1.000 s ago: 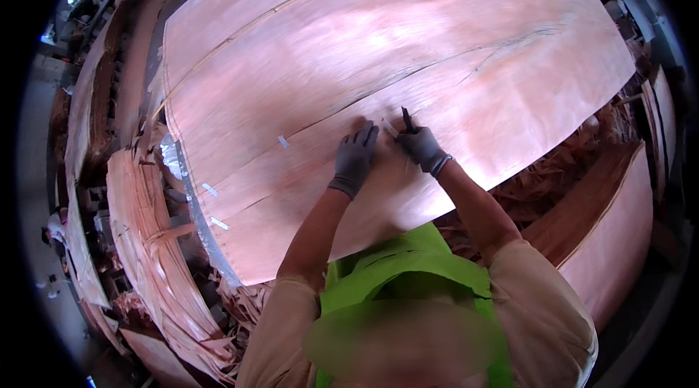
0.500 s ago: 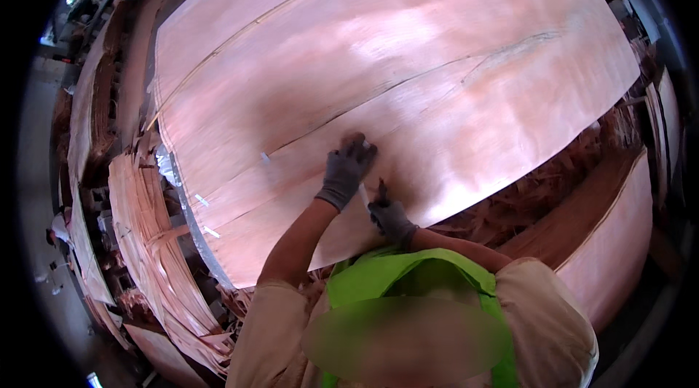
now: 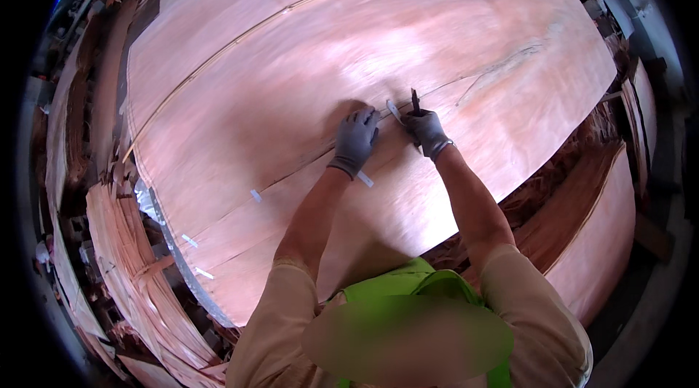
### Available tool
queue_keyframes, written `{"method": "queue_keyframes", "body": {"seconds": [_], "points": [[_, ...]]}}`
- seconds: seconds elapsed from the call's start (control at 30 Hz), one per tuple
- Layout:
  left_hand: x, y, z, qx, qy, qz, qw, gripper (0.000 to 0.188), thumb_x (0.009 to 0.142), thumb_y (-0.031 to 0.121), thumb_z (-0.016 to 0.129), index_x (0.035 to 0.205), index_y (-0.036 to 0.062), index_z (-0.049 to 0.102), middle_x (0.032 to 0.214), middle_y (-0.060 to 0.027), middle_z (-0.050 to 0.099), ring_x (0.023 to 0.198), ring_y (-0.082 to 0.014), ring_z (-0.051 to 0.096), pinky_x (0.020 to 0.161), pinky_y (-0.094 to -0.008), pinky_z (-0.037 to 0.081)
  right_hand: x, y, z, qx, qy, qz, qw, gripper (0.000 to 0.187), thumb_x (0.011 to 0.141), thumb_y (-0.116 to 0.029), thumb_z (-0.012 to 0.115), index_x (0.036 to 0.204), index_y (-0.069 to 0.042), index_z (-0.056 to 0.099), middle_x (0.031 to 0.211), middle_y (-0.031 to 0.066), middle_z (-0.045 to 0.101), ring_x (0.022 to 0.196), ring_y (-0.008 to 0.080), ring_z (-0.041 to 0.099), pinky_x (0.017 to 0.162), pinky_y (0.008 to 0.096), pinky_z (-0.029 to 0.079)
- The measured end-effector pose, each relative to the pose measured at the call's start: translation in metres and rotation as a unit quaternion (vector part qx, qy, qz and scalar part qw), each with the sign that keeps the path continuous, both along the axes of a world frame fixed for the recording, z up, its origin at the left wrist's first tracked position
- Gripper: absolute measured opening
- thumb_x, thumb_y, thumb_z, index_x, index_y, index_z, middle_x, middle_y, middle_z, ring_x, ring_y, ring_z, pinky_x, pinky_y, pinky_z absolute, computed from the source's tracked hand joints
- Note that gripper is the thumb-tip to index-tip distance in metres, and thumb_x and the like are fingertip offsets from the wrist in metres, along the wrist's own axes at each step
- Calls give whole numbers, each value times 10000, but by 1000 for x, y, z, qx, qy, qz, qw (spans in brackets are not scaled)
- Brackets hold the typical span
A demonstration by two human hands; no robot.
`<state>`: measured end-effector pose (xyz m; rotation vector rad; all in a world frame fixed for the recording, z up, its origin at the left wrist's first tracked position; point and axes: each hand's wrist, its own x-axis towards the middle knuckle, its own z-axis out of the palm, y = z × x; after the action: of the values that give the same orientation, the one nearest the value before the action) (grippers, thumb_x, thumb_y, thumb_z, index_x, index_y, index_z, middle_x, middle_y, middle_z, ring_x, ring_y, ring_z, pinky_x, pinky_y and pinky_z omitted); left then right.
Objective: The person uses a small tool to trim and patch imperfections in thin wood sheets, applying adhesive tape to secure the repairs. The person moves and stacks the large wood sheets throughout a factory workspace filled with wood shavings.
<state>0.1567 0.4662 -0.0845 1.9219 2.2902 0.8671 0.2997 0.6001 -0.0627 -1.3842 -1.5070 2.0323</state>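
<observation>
A large pinkish wood veneer sheet (image 3: 240, 118) spreads under my hands, with a long dark crack (image 3: 295, 169) running across it. My left hand (image 3: 355, 140), in a grey glove, lies on the sheet beside the crack, fingers stretched forward and holding nothing. To its right, my gloved right hand (image 3: 428, 131) is closed round a slim dark knife-like tool (image 3: 415, 100), whose end points away from me. A short white tape strip (image 3: 394, 111) is between the two hands, by the right fingers and the crack. Another white tape piece (image 3: 365, 179) is stuck below my left hand.
More white tape pieces (image 3: 256, 196) dot the sheet's left part. A thin wood strip (image 3: 240, 37) curves across its far side. Stacked veneer and scraps (image 3: 138, 264) lie at the left. A curved veneer pile (image 3: 593, 242) and torn shavings are at the right.
Both hands have moved away from me to the crack, the right one also rightward with the dark tool. The tape under my left hand earlier now lies on the sheet below it.
</observation>
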Motion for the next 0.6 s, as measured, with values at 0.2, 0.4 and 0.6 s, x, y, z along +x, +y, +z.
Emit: {"method": "queue_keyframes", "body": {"seconds": [0.2,0.4,0.6], "points": [[3,16,11,-61,150,-55,985,493,815,156,466,1305,102,463,1222,-94,549,1121,-254,485,878,-419,388,-6,2,5,-32,-11,10,999,163,794,-125,684,694,-77,563,522,-10,459,372,94,385,341,257,286],[9,21,0,-21,186,-81,979,388,839,155,439,1209,112,545,1254,-96,533,1170,-245,462,897,-424,374,5,6,8,-25,-38,20,999,211,788,-164,691,654,-50,574,518,20,492,363,119,419,330,269,329],[22,28,9,-62,207,-43,975,351,823,231,498,1151,135,580,1271,-96,515,1170,-251,467,868,-426,379,5,-35,-3,-129,-39,-57,989,216,832,-211,628,709,-37,596,572,44,525,410,144,467,342,297,370]]}}
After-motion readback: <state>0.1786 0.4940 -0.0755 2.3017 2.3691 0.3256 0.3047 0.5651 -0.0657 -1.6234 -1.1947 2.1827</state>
